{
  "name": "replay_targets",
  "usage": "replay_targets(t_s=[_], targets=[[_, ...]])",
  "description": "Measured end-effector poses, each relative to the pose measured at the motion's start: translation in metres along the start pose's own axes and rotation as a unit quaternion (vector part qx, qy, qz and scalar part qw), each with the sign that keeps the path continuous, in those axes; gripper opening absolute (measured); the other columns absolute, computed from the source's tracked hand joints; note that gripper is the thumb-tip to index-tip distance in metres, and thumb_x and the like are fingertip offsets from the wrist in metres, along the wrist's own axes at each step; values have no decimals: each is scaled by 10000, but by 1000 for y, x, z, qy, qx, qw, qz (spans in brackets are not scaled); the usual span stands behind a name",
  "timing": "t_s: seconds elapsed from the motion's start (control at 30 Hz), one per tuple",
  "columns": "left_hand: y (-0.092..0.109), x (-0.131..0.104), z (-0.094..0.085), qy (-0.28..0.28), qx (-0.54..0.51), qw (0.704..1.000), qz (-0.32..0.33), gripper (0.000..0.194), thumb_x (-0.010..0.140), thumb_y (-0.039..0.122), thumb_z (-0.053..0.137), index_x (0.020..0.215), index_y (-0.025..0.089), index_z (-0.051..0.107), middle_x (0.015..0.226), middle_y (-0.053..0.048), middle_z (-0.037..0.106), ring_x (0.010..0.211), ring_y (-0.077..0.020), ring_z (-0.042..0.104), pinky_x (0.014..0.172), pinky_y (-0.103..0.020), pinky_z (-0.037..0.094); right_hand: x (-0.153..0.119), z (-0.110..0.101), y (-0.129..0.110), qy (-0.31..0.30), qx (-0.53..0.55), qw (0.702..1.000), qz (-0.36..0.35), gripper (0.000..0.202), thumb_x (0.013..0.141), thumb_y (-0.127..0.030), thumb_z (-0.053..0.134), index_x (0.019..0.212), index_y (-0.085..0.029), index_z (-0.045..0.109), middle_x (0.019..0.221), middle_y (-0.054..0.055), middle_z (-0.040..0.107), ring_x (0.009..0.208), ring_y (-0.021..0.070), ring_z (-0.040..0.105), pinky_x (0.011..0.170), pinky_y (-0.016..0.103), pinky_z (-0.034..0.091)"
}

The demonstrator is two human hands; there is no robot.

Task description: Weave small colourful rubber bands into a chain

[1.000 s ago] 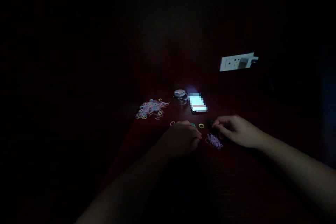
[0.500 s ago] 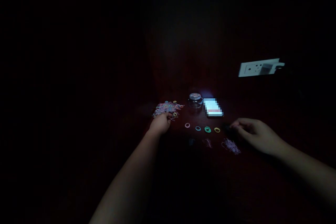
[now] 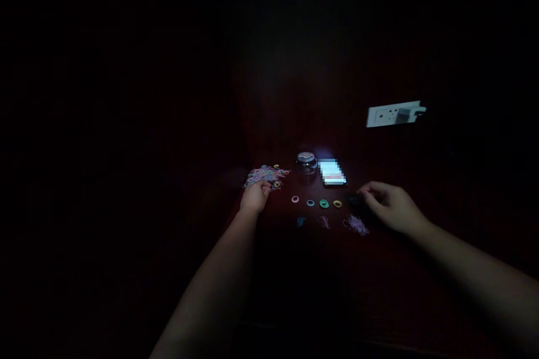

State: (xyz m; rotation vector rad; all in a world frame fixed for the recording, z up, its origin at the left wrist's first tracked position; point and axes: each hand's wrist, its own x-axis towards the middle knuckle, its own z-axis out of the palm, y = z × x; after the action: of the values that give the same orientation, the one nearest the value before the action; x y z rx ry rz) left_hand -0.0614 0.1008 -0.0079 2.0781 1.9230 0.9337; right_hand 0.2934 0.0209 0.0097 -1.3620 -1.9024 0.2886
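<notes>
A loose pile of multicoloured rubber bands (image 3: 266,175) lies on the dark table, with my left hand (image 3: 254,197) at its near edge. Its fingers are curled together; what they pinch, if anything, is hidden. To the right, my right hand (image 3: 391,206) is closed with thumb and index finger together, just beside a dark small heap (image 3: 355,199). Whatever sits between those fingertips is too dim to make out. Left of it runs a row of rings: pink (image 3: 295,199), blue (image 3: 310,203), green (image 3: 324,203) and yellow (image 3: 337,203).
Nearer me lie a dark teal bunch (image 3: 301,222), a small pinkish bunch (image 3: 323,222) and a larger purple bunch (image 3: 357,225) of bands. Behind stand a lidded clear jar (image 3: 306,162) and a lit phone (image 3: 332,172). A wall socket (image 3: 396,114) holds a plug.
The view has shifted, so most things sit further left. My right hand has lifted slightly from the dark heap. The teal bunch looks brighter. My left hand stays at the pile.
</notes>
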Motion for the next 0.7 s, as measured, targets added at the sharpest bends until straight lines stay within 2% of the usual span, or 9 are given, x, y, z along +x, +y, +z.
replay_targets(t_s=[0.2, 0.4, 0.7], targets=[[6, -15, -10, 24, 7, 1000, 5, 174, 874, 273, 560, 979, 210, 683, 958, -32, 732, 830, -152, 667, 794, -227, 493, -7, 3, -6, 35, -72, 996, -32, 251, 861, -361, 451, 772, -182, 603, 649, 29, 639, 566, 158, 563, 552, 265, 388], [15, -27, -13, 36, 28, 999, 14, 152, 879, 277, 563, 980, 221, 662, 972, -40, 727, 883, -170, 667, 814, -234, 479, -18, 7, -14, 69, -209, 974, -58, 270, 884, -345, 402, 773, -195, 597, 658, 36, 647, 587, 162, 591, 577, 260, 358], [12, -39, -12, 25, 67, 997, 0, 186, 913, 272, 506, 1061, 225, 607, 1094, -62, 684, 959, -186, 636, 863, -274, 463, -18, 7, -16, 71, -247, 965, -47, 234, 883, -292, 401, 860, -185, 607, 723, 81, 681, 620, 202, 588, 597, 293, 319]])
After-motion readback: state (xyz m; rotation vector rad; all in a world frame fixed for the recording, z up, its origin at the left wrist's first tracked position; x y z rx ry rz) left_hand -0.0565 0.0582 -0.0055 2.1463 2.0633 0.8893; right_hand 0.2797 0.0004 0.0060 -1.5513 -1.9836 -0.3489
